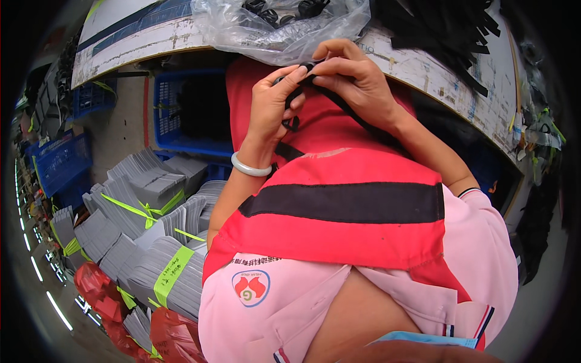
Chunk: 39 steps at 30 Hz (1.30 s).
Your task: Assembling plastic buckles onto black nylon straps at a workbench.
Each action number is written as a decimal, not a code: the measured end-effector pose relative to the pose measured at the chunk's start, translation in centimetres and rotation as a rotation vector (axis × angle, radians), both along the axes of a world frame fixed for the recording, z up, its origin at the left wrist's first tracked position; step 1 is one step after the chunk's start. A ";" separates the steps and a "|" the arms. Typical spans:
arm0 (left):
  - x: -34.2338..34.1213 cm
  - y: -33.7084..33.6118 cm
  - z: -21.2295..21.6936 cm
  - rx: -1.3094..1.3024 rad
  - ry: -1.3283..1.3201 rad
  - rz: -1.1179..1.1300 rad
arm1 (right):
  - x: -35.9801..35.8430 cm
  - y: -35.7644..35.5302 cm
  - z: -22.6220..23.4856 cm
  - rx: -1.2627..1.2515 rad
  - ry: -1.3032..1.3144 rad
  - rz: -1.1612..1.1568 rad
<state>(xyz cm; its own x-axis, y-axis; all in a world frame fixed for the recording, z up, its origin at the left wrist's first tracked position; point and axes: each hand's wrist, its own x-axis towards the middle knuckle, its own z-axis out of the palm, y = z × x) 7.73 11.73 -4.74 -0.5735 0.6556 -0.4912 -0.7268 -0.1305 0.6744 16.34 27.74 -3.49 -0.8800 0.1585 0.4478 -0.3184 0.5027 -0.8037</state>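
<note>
Both hands meet above my red apron (339,130), close to the table's near edge. Between thumb and fingers, my left hand (272,100) grips a small black buckle-like piece (292,95); its exact form is partly hidden. My right hand (357,78) is closed in a pinch on a black strap (345,104), at its end beside the left thumb. From there the strap hangs down across the apron, passing under the right wrist. Whether the strap's end passes through the black piece is covered by the fingers.
A clear plastic bag (224,30) with black plastic pieces lies on the worn white table (442,81). Black straps (442,27) are heaped at the table's right. To the left are a blue crate (166,112), grey sheet bundles (175,269) with green ties, and red bags (172,333).
</note>
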 end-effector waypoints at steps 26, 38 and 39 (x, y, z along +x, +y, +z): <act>-1.1 -6.5 2.4 -0.062 0.458 -0.088 | -1.5 0.4 -1.1 -0.994 -0.702 0.129; -2.1 -8.4 0.3 -0.138 0.489 0.461 | -2.9 -6.2 -0.3 -0.703 -0.960 0.477; -1.2 -6.7 -0.3 -0.063 0.465 0.424 | -2.9 -6.6 -0.6 -0.685 -0.955 0.488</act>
<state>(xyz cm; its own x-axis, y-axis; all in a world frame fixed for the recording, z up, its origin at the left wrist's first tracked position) 6.56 5.02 -5.00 -0.9401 0.3022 -0.1579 -0.2492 -0.2929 0.9231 13.46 21.09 -4.05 -0.8378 -0.3247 -0.4388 0.4943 -0.1102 -0.8623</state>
